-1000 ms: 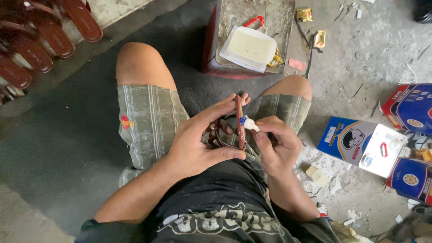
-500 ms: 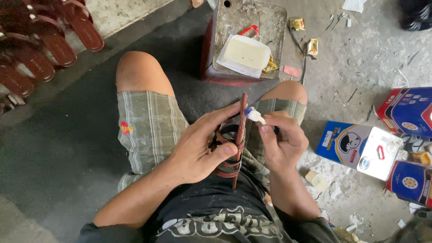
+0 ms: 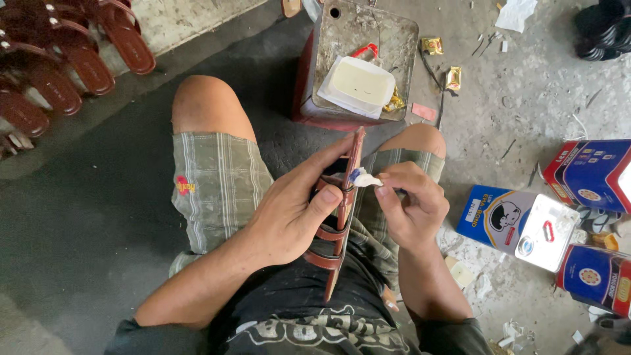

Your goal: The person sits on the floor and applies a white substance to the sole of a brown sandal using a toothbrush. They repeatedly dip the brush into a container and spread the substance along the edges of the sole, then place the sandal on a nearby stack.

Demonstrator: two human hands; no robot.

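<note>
Left hand (image 3: 289, 217) is clamped on a brown strapped sandal (image 3: 342, 217), sole stood on edge over the lap, thumb pressed against the straps, fingertips up near the toe end. Right hand (image 3: 411, 210) is pinched shut on a small brush (image 3: 363, 178) loaded with white glue, tip touching the sole's edge near the top.

Risks, as I read it:
- Blob on the tip looks heavy; could run down the edge onto straps or thumb.
- The sandal is unsupported below, so a grip shift smears the bead off-line.
- Drips land on the plaid shorts (image 3: 217, 190).

Beyond the knees: the open white glue tub (image 3: 358, 85) sits on a metal can (image 3: 368, 39) on the floor, near its front edge; a knee bump could tip it. Finished sandals (image 3: 72, 52) sit in a row at the far left.
</note>
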